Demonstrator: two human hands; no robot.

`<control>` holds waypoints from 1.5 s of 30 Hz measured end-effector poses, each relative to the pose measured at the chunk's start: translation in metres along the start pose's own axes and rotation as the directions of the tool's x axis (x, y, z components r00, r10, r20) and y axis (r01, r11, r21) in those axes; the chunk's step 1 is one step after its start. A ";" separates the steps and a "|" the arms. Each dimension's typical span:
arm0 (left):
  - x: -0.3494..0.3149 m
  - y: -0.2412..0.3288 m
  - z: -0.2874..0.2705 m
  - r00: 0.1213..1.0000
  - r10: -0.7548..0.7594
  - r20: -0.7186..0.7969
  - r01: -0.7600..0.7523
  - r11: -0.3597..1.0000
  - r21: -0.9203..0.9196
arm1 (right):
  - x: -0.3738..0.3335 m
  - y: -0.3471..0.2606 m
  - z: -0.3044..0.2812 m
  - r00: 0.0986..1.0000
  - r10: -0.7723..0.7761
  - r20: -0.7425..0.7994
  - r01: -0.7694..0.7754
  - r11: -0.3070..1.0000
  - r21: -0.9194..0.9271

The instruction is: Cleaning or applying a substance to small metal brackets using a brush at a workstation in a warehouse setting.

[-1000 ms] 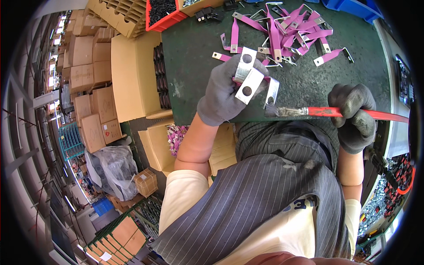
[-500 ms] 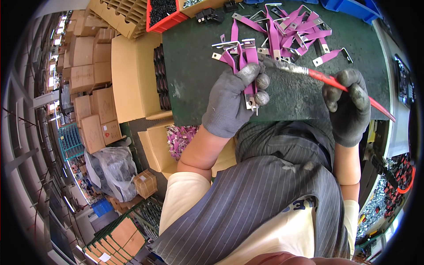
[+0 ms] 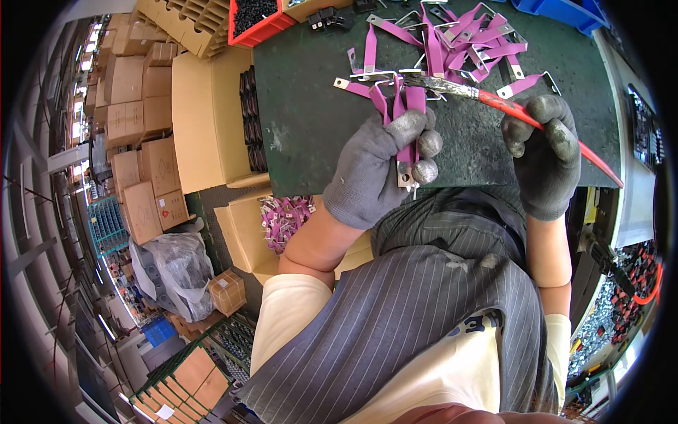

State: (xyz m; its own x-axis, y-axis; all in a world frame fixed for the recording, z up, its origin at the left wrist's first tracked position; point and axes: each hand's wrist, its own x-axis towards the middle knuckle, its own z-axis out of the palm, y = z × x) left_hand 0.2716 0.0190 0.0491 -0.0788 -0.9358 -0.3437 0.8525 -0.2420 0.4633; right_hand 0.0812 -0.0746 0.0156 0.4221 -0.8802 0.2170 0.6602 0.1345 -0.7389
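Note:
My left hand (image 3: 371, 164), in a grey glove with dark, worn fingertips, is closed around several purple-sleeved metal strips (image 3: 415, 99) with bent silver ends. They stand roughly upright in the grip, their lower ends poking out below my fingers. My right hand (image 3: 547, 166), gloved too, pinches the red handle of a thin paintbrush (image 3: 503, 105). The brush's dark tip lies over the upper ends of the held strips and seems to touch them. Beyond both hands, a loose pile of similar purple strips (image 3: 466, 49) lies on the dark green worktable (image 3: 311, 152).
At the table's far side are a red bin (image 3: 263, 32) of small black parts, black components (image 3: 330, 19) and a blue bin (image 3: 561, 10). Left of the table stand an open carton (image 3: 212, 127) and another carton holding purple strips (image 3: 286, 222). A cable-fitted tool (image 3: 607, 263) is at right.
The brush tip has moved left and up, from beside the held strips onto their upper ends. My right hand has shifted left with it; my left hand sits slightly lower and keeps its grip.

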 end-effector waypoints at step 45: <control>0.033 0.079 -0.049 0.719 0.673 0.177 -0.201 -0.042 0.979 | -0.027 -0.002 -0.065 0.977 0.081 -0.199 -0.061 0.993 0.105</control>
State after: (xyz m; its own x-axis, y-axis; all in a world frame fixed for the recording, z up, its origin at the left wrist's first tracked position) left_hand 0.3621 -0.0184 0.0345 0.4256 -0.8805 0.2089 -0.5259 -0.0528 0.8489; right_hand 0.0285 -0.0810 -0.0304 0.3422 -0.9393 0.0255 0.6952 0.2348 -0.6794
